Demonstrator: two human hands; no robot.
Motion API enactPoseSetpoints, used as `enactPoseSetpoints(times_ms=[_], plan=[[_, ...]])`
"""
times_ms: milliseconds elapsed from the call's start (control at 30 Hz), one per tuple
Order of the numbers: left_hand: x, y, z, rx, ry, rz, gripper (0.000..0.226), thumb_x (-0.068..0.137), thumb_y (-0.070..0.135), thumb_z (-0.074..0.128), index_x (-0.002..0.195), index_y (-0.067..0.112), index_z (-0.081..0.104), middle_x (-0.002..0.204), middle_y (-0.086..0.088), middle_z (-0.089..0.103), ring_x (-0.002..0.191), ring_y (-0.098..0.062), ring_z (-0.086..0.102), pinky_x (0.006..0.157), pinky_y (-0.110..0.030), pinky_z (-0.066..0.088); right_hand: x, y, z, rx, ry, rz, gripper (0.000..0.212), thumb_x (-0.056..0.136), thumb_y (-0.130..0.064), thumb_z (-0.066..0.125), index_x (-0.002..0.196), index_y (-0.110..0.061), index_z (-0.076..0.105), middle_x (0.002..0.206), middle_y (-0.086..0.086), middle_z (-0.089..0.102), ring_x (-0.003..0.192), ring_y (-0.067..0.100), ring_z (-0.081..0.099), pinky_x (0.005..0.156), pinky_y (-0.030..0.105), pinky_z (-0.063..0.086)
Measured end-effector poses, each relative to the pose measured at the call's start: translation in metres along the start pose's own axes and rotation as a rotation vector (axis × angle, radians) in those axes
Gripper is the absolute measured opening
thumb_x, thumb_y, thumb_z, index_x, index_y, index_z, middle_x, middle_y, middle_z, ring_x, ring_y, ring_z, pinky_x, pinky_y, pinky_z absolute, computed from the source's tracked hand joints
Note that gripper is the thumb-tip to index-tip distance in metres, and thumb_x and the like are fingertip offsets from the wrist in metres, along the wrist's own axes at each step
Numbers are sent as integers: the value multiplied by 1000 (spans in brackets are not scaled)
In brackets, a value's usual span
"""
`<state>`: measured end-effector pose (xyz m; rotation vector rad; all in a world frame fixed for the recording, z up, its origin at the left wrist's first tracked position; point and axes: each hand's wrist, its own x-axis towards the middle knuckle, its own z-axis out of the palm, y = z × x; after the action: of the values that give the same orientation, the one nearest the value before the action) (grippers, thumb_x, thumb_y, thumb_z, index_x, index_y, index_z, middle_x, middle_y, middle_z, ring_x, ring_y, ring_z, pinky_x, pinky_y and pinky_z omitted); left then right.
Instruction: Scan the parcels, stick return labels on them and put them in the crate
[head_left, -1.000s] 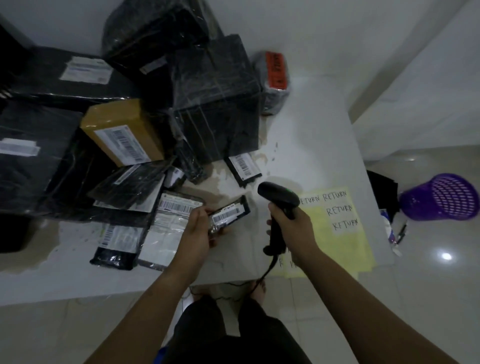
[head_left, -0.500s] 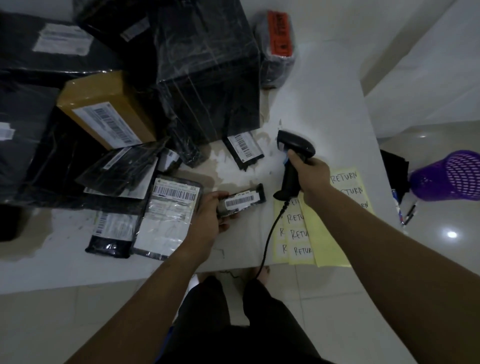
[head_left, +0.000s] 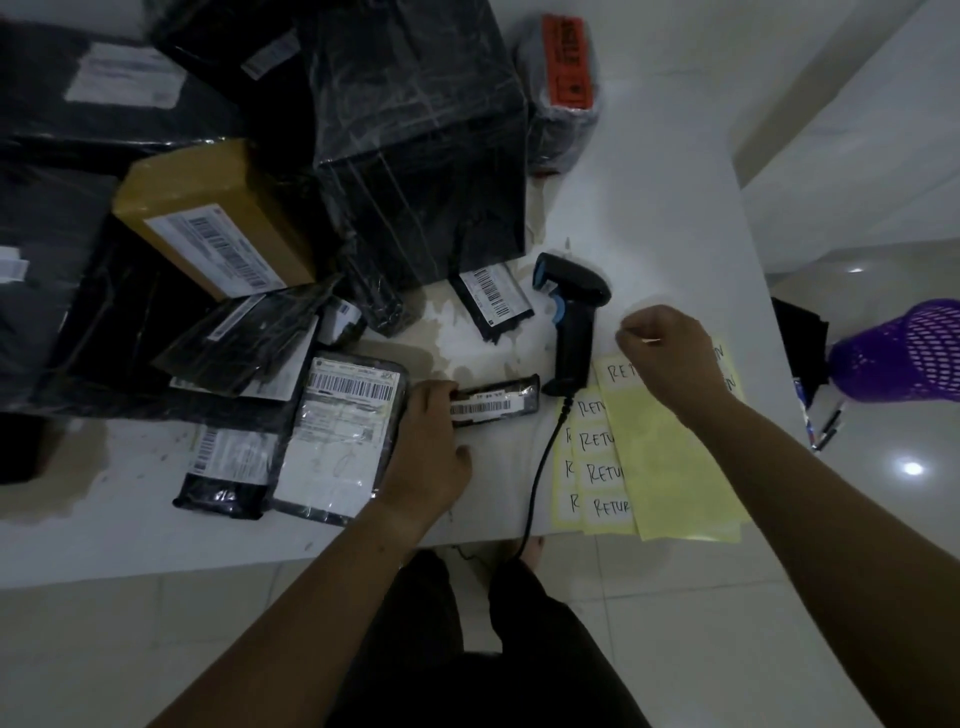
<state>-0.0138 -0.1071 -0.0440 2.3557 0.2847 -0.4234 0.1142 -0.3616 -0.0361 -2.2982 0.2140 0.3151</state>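
On the table edge: the small black parcel (head_left: 493, 402) now lies flat, barcode label up, where half a second ago it was lifted clear of the surface.
Left hand (head_left: 431, 457): fingers rest on the parcel's near end, pinning it down rather than gripping it.
Scanner (head_left: 571, 322): set down on the table (head_left: 649, 208), its cable trailing off the front; a second ago the right hand held it.
Right hand (head_left: 670, 358): now over the return label sheets (head_left: 670, 467), fingers curled together (thumb and fingertips look pinched, on what I cannot tell).
Meaning: scanning of this parcel seems done; peeling a label is likely the step in hand.
Crate: not in view.
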Motion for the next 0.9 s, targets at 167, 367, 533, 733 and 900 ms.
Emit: enactPoseSetpoints(times_ms=[167,367,533,733,900], plan=[[4,-4,9,164,57,69,50,91,-7,56,140,2,50,139,-18,43,122,-32,48,107,-26,31,-18,41,-16,-307,-131,-315,36,83,-16,77,116,-20,65,121,2,61,102,18,60,86,33,52],[7,-7,12,198,58,84,62,92,-7,55,151,3,38,144,-20,42,128,-36,42,112,-47,39,-3,44,-17,-486,-338,-455,52,83,-25,78,130,-30,59,119,0,53,104,17,53,85,32,48],[4,-8,16,193,100,128,59,88,-12,55,145,1,45,141,-22,45,126,-40,46,108,-52,43,6,46,-18,-505,-404,-504,51,84,-28,77,130,-32,56,112,-5,49,100,15,51,80,31,47],[4,-10,17,205,114,146,60,88,-13,55,145,0,45,143,-21,44,127,-40,47,111,-51,41,12,44,-19,-521,-450,-533,46,84,-29,75,125,-33,53,110,-4,50,101,17,51,81,36,51],[6,-9,16,202,95,112,61,89,-12,54,147,1,43,147,-20,40,132,-40,44,115,-46,37,15,38,-20,-533,-469,-517,48,81,-28,78,116,-27,45,107,-1,54,99,22,56,79,40,54]])
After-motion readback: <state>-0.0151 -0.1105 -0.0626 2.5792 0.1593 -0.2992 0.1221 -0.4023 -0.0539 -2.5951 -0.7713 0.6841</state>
